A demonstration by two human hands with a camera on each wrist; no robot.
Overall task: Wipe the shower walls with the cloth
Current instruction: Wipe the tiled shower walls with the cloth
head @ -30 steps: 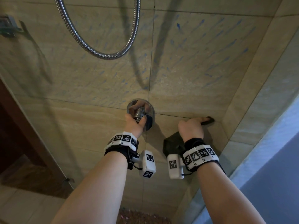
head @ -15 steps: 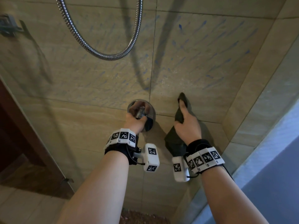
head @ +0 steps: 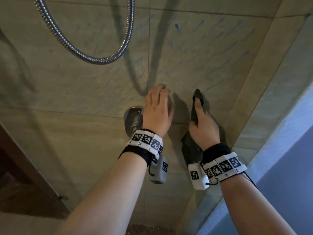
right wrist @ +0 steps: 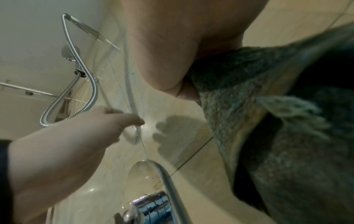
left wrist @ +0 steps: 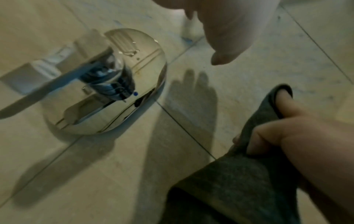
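Note:
A dark grey cloth [head: 191,153] lies against the beige tiled shower wall [head: 211,48], to the right of the chrome valve [head: 133,117]. My right hand [head: 198,107] presses it to the tile, forefinger stretched up into its tip and thumb pinching a fold. The left wrist view shows that thumb gripping the cloth [left wrist: 229,189]. My left hand [head: 162,92] is above the valve, holding nothing, its fingers loosely bent near the wall. Faint blue streaks [head: 176,26] mark the tiles above both hands.
A metal shower hose [head: 94,58] loops down the wall at upper left. The side wall meets the back wall in a corner [head: 254,85] to the right, with a bluish panel [head: 288,158] beyond. Dark wood [head: 17,167] stands at left, pebbled floor [head: 149,229] below.
My left hand let go of the valve handle and rose to the wall above it. My right hand swung the cloth from sideways to pointing up the tile.

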